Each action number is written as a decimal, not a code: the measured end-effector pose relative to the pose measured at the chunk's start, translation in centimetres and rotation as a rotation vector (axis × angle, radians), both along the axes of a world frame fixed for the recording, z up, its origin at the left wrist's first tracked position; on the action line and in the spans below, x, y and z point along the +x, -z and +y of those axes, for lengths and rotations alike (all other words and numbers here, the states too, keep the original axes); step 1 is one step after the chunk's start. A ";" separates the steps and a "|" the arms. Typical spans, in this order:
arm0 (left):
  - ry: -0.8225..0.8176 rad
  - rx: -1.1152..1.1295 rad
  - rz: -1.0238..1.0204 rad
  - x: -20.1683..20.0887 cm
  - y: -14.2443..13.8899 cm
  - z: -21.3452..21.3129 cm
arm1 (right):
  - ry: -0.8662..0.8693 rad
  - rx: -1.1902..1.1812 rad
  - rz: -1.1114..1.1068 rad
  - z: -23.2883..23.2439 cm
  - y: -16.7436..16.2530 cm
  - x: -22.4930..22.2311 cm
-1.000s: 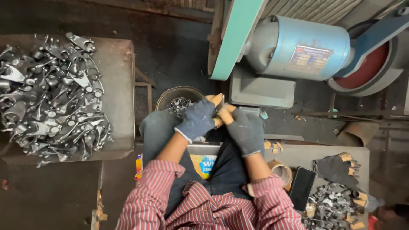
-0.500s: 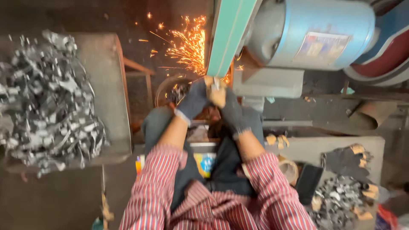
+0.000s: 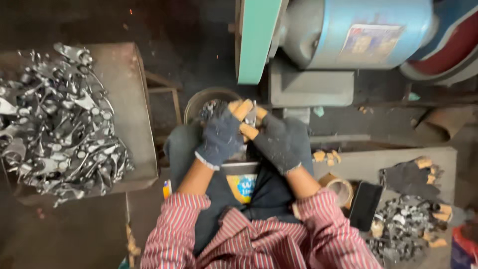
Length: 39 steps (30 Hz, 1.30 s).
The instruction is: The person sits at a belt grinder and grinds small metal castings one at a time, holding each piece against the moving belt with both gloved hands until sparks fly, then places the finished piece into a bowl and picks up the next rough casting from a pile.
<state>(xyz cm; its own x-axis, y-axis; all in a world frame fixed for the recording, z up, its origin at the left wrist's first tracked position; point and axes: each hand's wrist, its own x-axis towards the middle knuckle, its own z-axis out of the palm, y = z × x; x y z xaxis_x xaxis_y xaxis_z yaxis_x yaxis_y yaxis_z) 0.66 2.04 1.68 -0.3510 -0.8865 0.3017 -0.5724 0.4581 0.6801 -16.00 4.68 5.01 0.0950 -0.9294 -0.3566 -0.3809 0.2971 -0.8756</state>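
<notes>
Both my hands wear dark knit gloves with tan wrapped fingertips. My left hand (image 3: pixel 220 137) and my right hand (image 3: pixel 280 139) meet in front of me and pinch one small grey metal piece (image 3: pixel 250 117) between their fingertips. The piece sits below the lower end of the green grinding belt (image 3: pixel 257 40), apart from it. A round metal bowl (image 3: pixel 206 102) with small metal parts lies just beyond my left hand.
A flat box (image 3: pixel 127 99) at the left holds a heap of shiny metal blanks (image 3: pixel 55 124). A blue motor housing (image 3: pixel 358 30) stands at the upper right. At the right lie spare gloves (image 3: pixel 411 174), a black phone (image 3: pixel 365 205), a tape roll (image 3: pixel 341 188) and more metal parts (image 3: pixel 403 226).
Half a second ago the piece was pressed up at the belt with sparks flying. Now my hands have drawn it down toward me and the sparks have nearly stopped.
</notes>
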 end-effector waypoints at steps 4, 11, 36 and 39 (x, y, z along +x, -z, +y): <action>0.024 0.402 0.524 -1.0 -1.2 2.0 | 0.112 0.316 -1.009 1.0 3.3 -0.4; 0.318 0.313 0.429 0.3 -0.2 -0.3 | -0.145 0.061 -0.322 0.0 6.0 -5.4; 0.375 0.725 0.791 -1.7 7.1 -6.1 | 0.252 0.114 -0.633 -4.5 7.2 -0.3; 0.488 0.786 0.662 -0.3 4.4 -4.1 | 0.144 0.212 -0.951 -3.6 6.7 -2.2</action>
